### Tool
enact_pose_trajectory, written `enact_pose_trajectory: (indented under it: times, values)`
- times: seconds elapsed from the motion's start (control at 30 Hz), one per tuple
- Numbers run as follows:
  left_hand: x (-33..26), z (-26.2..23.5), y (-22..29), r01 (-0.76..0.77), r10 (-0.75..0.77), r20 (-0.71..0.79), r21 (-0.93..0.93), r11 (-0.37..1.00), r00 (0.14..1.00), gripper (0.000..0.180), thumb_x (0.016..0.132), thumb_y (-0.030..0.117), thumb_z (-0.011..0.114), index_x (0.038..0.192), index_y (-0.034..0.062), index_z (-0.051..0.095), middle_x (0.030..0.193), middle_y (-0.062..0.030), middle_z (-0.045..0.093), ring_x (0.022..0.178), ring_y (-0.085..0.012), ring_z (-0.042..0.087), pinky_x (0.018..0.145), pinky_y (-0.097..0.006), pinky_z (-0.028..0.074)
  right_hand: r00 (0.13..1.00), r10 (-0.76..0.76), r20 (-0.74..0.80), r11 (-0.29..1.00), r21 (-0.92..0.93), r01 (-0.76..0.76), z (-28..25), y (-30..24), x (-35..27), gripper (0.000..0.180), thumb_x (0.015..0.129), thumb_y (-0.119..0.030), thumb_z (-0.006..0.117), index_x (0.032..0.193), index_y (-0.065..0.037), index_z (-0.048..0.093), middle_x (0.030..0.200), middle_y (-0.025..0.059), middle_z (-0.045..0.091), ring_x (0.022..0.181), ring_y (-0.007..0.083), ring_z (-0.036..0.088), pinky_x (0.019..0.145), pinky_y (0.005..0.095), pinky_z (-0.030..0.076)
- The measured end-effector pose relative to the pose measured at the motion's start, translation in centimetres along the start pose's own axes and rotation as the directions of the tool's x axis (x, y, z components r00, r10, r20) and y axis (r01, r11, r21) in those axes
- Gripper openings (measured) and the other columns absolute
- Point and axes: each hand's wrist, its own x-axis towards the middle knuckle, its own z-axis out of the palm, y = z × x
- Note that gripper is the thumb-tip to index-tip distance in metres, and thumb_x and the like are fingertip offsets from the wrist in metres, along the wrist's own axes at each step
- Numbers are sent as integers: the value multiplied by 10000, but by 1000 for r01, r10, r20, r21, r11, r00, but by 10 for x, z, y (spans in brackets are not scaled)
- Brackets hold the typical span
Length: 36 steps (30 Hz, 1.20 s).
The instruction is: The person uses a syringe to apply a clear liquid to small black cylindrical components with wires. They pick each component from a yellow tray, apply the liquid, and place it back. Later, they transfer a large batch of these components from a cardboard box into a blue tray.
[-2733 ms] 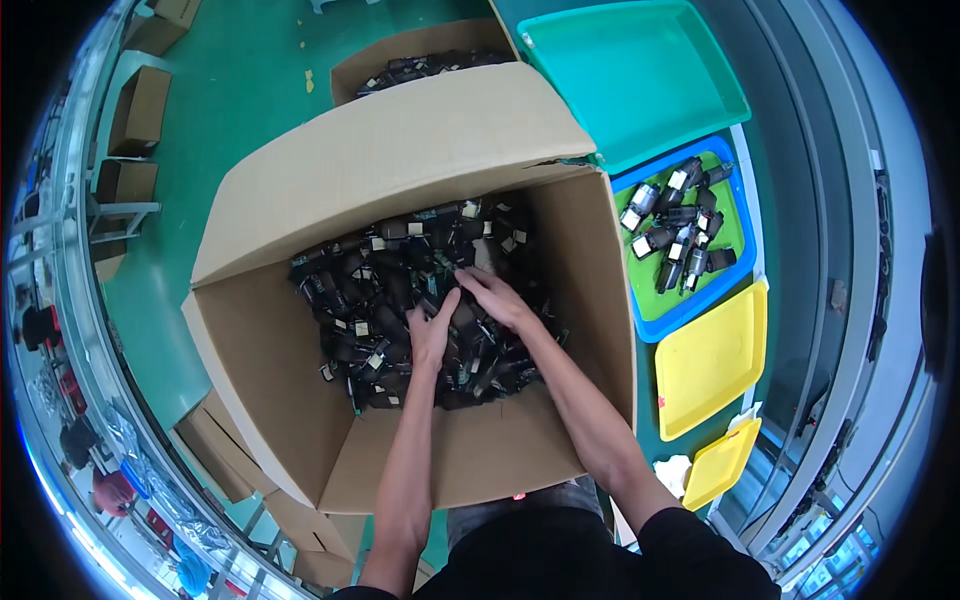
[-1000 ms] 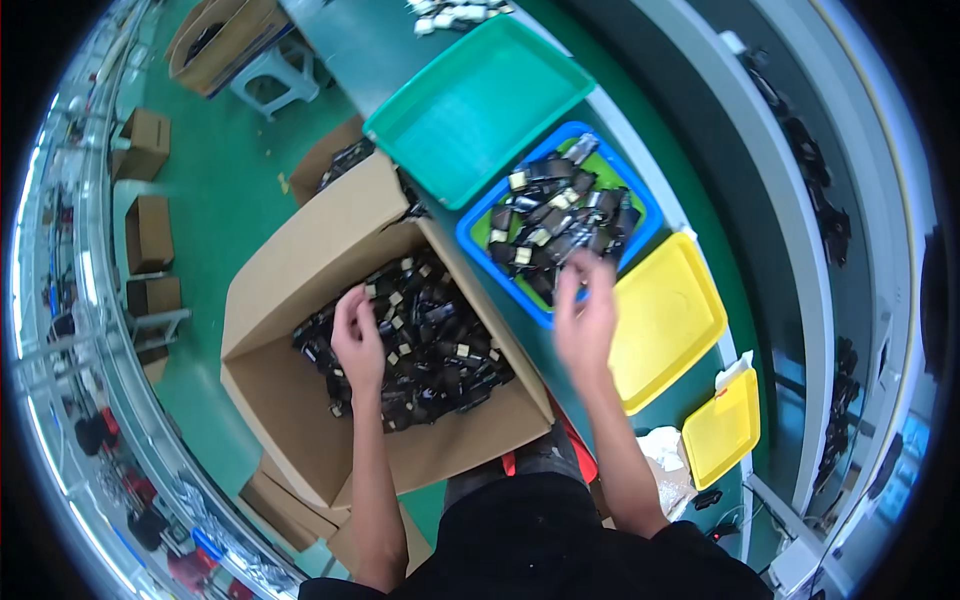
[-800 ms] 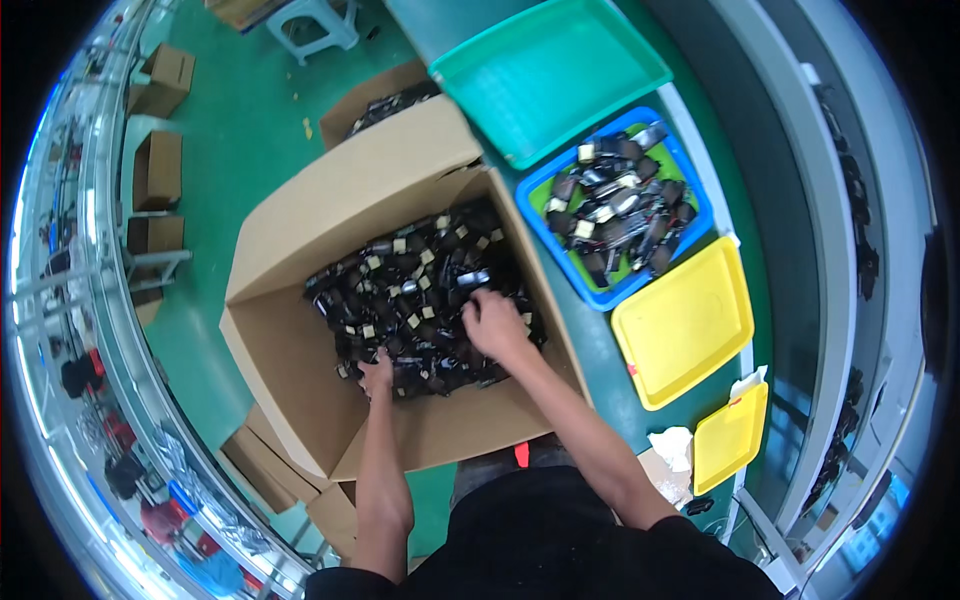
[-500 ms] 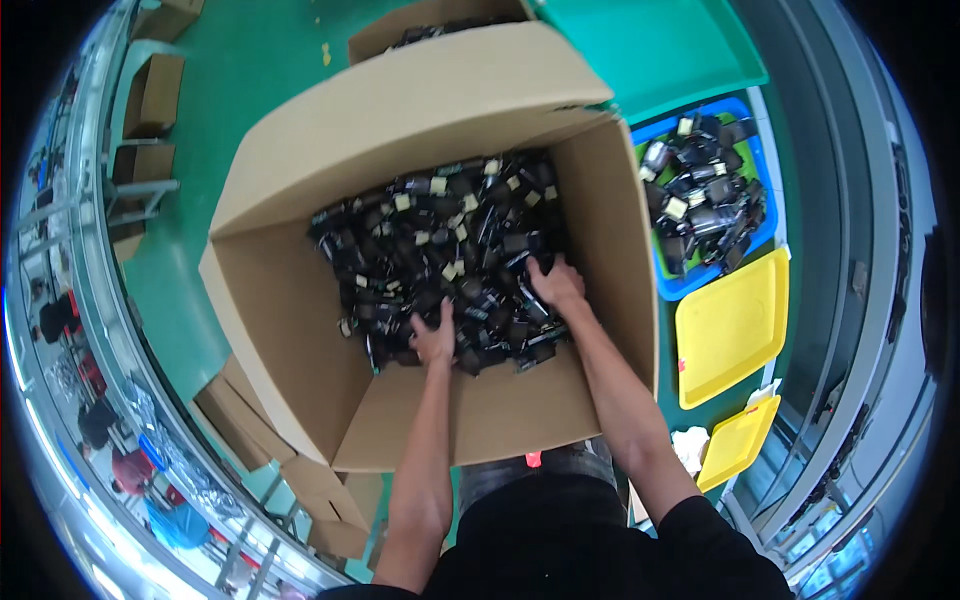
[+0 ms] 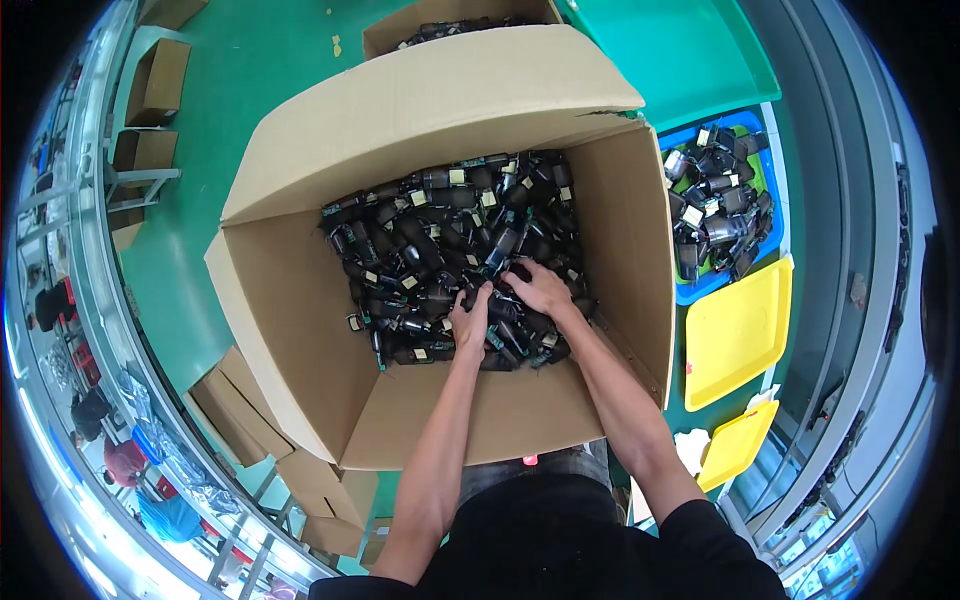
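Note:
A large open cardboard box [image 5: 480,425] stands before me, its bottom covered by a heap of black glossy plastic parts [image 5: 400,235], many bearing small cream stickers. Both hands are down in the heap, close together right of its middle. Fingers curled, my left hand [image 5: 468,322] grips dark parts, its thumb pointing up. Just to the right, my right hand [image 5: 543,292] bends its fingers round a dark part. The fingertips of both are partly hidden among the parts, so how many pieces each holds is unclear.
To the right, a blue tray [image 5: 685,293] holds similar black parts over a green liner. Below it are two yellow trays [image 5: 735,335]; a green tray [image 5: 680,60] lies above. Another box of dark parts [image 5: 385,38] stands behind. Folded cardboard [image 5: 235,410] is at left.
My hands have come closer together: the left moved right and slightly up, the right a little left. Parts in the heap have shifted, and the whole view has moved slightly.

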Motion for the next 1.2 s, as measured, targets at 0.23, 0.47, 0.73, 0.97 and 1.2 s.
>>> enact_pose_trajectory:
  times: [0.23,0.47,0.73,0.97,1.2]
  values:
    - [-28,-11,21,-16,69,145,-336,942,987,498,821,305,672,1229,62,523,1115,-91,597,1000,-188,575,868,-334,471,991,-133,34,978,169,125,-13,-19,-33,595,756,-537,584,1248,-204,592,1181,180,621,1142,325,568,976,379,425]
    - [-81,-25,82,-219,252,150,-204,954,956,400,839,233,670,1168,23,584,1004,-45,630,900,-125,578,807,-263,458,968,-241,-73,915,316,252,-43,-51,-80,562,766,-489,630,1203,-136,619,1040,171,670,942,290,649,865,355,478]
    - [-176,-29,198,-514,518,188,-72,855,835,338,856,161,659,1154,18,590,947,-52,631,836,-97,592,719,-250,495,837,-389,-386,672,502,544,-123,-100,-162,517,788,-427,670,1198,-120,604,851,143,674,673,222,629,620,332,502]
    - [-278,11,276,-581,540,358,9,814,762,327,870,147,635,1170,27,585,959,-53,631,800,-96,616,675,-235,505,674,-355,-648,487,487,725,-196,-98,-227,476,813,-370,671,1180,-78,591,957,163,667,843,269,663,761,359,513]
    - [-324,155,321,-776,565,650,61,627,508,548,797,263,723,1218,-43,553,1041,-101,611,904,-138,586,815,-263,464,684,-92,-724,326,627,707,-305,-22,-261,475,816,-389,664,1186,-101,588,734,90,643,567,162,627,447,298,473]
